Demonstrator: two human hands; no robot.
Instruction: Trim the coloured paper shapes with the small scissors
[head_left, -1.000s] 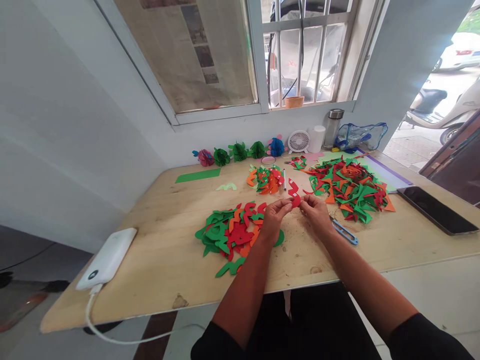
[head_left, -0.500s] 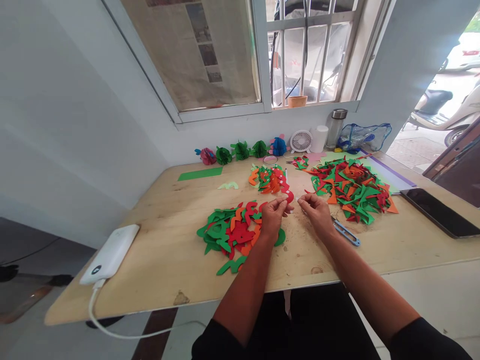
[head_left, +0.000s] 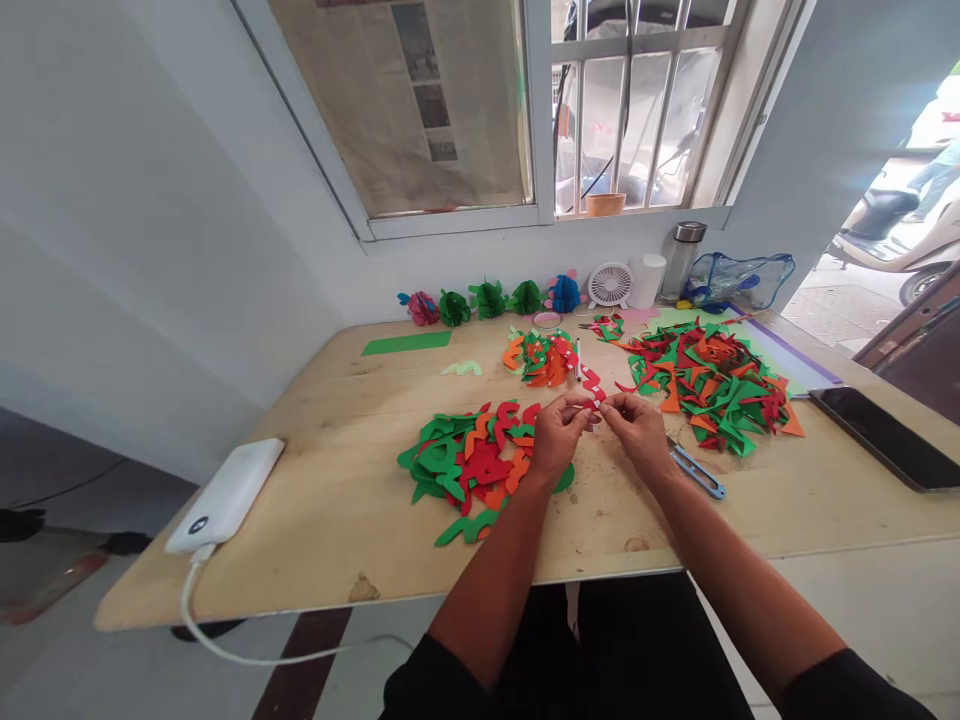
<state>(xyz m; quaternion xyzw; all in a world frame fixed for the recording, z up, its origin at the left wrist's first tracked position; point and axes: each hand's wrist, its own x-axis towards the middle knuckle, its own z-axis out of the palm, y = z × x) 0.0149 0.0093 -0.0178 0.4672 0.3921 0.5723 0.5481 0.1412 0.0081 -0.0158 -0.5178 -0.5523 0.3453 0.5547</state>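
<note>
Nearby, scraps and a cutter flank the right hand, piled shapes the left hand; a clear bag's contents look indistinct. Left fingers pinch a red cutout between hands; right grip unclear.

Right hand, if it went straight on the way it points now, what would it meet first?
Most likely the red cutout, right by the fingertips of the right hand; whether they already touch is hard to tell. Just beyond comes the left hand, though depth is unclear.
</note>
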